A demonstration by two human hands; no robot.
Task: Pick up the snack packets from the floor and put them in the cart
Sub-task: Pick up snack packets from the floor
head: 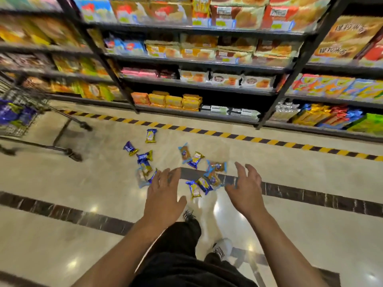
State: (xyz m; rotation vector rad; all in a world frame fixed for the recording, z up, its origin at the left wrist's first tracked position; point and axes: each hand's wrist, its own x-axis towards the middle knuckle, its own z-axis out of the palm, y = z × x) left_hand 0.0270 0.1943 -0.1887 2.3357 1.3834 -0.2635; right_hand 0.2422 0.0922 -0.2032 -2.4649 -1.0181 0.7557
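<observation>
Black trousers and a white shoe fill the bottom of the view, and from there both bare forearms reach forward and down over the polished floor. Left hand is spread flat, fingers straight and apart, holding nothing. Right hand is open too, fingers loosely bent, palm turned inward, also empty.

Snack packets lie scattered on the floor straight ahead of the hands, between them and the yellow-and-black striped tape that runs along the foot of the shelves. The nearest packets, a blue-and-gold pair, sit in the gap between the two hands, on the dark inlaid band in the floor; they lie roughly lengthwise away from the person, slightly fanned. A second bunch lies just beyond the left fingertips, and one or two are partly hidden behind that hand. A pale blue packet lies just left of the right fingertips. Farther ones trail off toward the tape.

The cart stands well off to the left, near the frame's left edge, with blue packets already in its basket. Neither hand appears to touch a packet yet; both seem equally near the middle pair, so a two-handed scoop inward looks likely, then a carry leftward.
</observation>
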